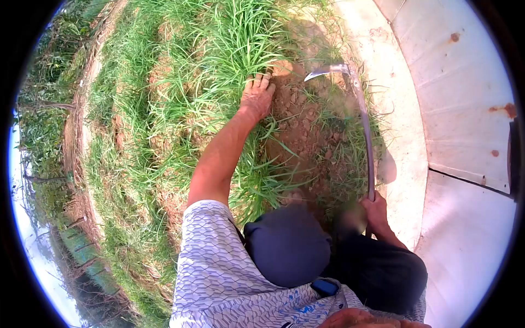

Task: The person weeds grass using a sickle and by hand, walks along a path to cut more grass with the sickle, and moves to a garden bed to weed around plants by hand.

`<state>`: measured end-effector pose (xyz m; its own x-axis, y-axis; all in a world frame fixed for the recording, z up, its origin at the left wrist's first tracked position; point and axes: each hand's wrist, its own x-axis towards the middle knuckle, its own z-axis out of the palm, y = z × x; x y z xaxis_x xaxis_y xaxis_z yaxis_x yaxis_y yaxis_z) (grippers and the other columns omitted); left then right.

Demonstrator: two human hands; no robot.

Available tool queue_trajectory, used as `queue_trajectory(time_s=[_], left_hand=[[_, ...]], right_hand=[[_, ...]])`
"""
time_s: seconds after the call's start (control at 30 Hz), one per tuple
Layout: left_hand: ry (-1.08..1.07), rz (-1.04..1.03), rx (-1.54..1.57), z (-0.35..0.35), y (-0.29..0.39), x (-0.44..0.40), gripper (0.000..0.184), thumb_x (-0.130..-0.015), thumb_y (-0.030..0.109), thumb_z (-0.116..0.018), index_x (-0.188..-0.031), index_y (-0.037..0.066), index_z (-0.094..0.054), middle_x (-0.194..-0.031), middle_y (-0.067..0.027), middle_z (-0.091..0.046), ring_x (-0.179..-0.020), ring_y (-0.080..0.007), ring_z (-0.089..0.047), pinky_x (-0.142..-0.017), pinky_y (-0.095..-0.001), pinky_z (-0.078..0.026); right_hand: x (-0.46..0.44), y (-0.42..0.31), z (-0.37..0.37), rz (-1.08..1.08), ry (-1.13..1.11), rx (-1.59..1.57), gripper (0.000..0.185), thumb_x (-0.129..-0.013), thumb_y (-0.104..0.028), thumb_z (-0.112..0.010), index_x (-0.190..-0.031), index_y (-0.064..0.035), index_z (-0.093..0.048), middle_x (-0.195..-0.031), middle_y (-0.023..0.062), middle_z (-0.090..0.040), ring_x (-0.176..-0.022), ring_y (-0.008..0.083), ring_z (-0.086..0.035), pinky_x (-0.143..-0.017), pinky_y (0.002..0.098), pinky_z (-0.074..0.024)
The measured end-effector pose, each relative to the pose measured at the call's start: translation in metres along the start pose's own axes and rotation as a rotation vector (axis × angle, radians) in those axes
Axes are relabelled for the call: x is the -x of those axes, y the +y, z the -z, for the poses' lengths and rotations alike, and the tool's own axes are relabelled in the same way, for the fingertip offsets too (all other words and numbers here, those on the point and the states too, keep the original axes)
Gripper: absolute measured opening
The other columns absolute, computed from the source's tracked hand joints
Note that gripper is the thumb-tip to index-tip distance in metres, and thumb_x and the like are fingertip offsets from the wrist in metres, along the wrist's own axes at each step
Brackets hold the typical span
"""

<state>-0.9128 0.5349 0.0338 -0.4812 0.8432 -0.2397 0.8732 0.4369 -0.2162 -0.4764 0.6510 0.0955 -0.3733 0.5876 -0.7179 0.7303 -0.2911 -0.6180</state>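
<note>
At the base of a row of green grassy plants [240, 38], my left hand [258, 95] reaches out with its fingers extended and slightly apart, touching the leaves and the soil edge. My right hand [375, 212] is wrapped round the long handle of a sickle [365, 117], near my knee. The sickle's curved metal blade points left, above bare brown soil [298, 117], to the right of my left hand. The blade touches no plant that I can make out. Leaves partly cover my left fingertips.
More rows of green plants [131, 109] lie to the left. A pale concrete strip [402, 109] and a white wall [465, 82] with rust spots run along the right. Shrubs [46, 142] stand at the far left. My bent knee [383, 273] is below the sickle.
</note>
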Motion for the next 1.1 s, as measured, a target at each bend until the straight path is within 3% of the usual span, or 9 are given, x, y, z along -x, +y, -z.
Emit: queue_trajectory(time_s=[0.07,0.2,0.43,0.7,0.73,0.77,0.87,1.03,1.1], left_hand=[[0.054,0.122,-0.024,-0.012,-0.034,-0.001,0.055,-0.085,0.020,-0.059,-0.139,0.013,-0.049,-0.157,-0.0118,-0.023,-0.144,-0.0345,-0.023,-0.116,-0.0535,-0.019],[-0.044,0.187,0.094,-0.016,-0.065,0.006,0.066,-0.082,0.028,-0.066,-0.143,0.024,-0.044,-0.158,-0.0105,-0.021,-0.144,-0.0361,-0.021,-0.113,-0.0603,-0.018],[-0.007,0.254,0.381,-0.030,-0.070,0.029,0.067,-0.087,0.031,-0.065,-0.147,0.024,-0.036,-0.158,-0.0136,-0.019,-0.144,-0.0394,-0.021,-0.112,-0.0631,-0.017],[-0.017,0.380,0.730,-0.018,-0.072,0.085,0.066,-0.086,0.025,-0.069,-0.145,0.017,-0.039,-0.151,-0.0160,-0.035,-0.138,-0.0335,-0.036,-0.115,-0.0582,-0.017],[0.065,0.349,0.709,-0.012,-0.070,0.095,0.057,-0.087,0.022,-0.068,-0.138,0.011,-0.047,-0.145,-0.0179,-0.042,-0.131,-0.0335,-0.045,-0.113,-0.0527,-0.028],[0.059,0.360,0.703,-0.008,-0.070,0.103,0.057,-0.087,0.022,-0.068,-0.138,0.011,-0.047,-0.145,-0.0179,-0.042,-0.131,-0.0335,-0.045,-0.113,-0.0527,-0.028],[0.180,0.250,0.891,0.011,-0.063,0.121,0.043,-0.087,0.018,-0.068,-0.126,0.003,-0.055,-0.137,-0.0198,-0.050,-0.120,-0.0357,-0.055,-0.098,-0.0402,-0.049],[0.090,0.292,0.897,0.044,-0.019,0.127,0.044,-0.088,0.021,-0.068,-0.127,0.004,-0.055,-0.139,-0.0186,-0.048,-0.124,-0.0375,-0.051,-0.102,-0.0425,-0.045],[-0.006,0.307,0.898,0.046,0.000,0.123,0.047,-0.089,0.025,-0.066,-0.129,0.005,-0.054,-0.141,-0.0171,-0.046,-0.128,-0.0383,-0.046,-0.106,-0.0470,-0.037]], right_hand=[[0.016,-0.016,-0.004,-0.024,0.035,-0.024,0.016,-0.079,-0.010,-0.063,-0.084,-0.0050,-0.048,-0.060,0.0012,-0.045,-0.040,0.0120,-0.044,-0.036,0.0296,-0.0380],[0.038,-0.060,-0.004,-0.030,0.058,-0.133,0.017,-0.081,-0.006,-0.063,-0.085,-0.0059,-0.047,-0.058,0.0013,-0.046,-0.040,0.0103,-0.043,-0.036,0.0272,-0.0381],[0.018,-0.158,-0.022,0.230,0.069,-0.082,0.028,-0.094,-0.026,-0.065,-0.107,-0.0048,-0.053,-0.061,-0.0020,-0.047,-0.047,0.0059,-0.045,-0.041,0.0218,-0.0368],[-0.068,-0.169,-0.046,-0.031,-0.175,-0.253,0.035,-0.099,-0.044,-0.049,-0.084,-0.0123,-0.046,-0.060,-0.0025,-0.042,-0.043,0.0075,-0.037,-0.037,0.0239,-0.0289],[-0.079,-0.172,-0.048,-0.076,-0.188,-0.263,0.036,-0.099,-0.045,-0.047,-0.083,-0.0133,-0.045,-0.059,-0.0027,-0.041,-0.043,0.0074,-0.035,-0.037,0.0241,-0.0288],[-0.093,-0.172,-0.048,-0.080,-0.200,-0.261,0.036,-0.099,-0.045,-0.047,-0.083,-0.0133,-0.045,-0.059,-0.0027,-0.041,-0.043,0.0074,-0.035,-0.037,0.0241,-0.0288],[-0.131,-0.179,-0.044,-0.046,-0.282,-0.349,0.036,-0.099,-0.045,-0.048,-0.082,-0.0129,-0.042,-0.059,-0.0025,-0.038,-0.043,0.0077,-0.034,-0.037,0.0257,-0.0280],[-0.184,-0.197,-0.055,0.107,-0.229,-0.275,0.035,-0.099,-0.042,-0.049,-0.080,-0.0140,-0.041,-0.060,-0.0044,-0.039,-0.043,0.0067,-0.034,-0.037,0.0245,-0.0280],[-0.177,-0.156,-0.045,0.026,-0.337,0.012,0.036,-0.099,-0.043,-0.049,-0.086,-0.0095,-0.045,-0.061,-0.0015,-0.042,-0.044,0.0088,-0.040,-0.038,0.0271,-0.0320]])
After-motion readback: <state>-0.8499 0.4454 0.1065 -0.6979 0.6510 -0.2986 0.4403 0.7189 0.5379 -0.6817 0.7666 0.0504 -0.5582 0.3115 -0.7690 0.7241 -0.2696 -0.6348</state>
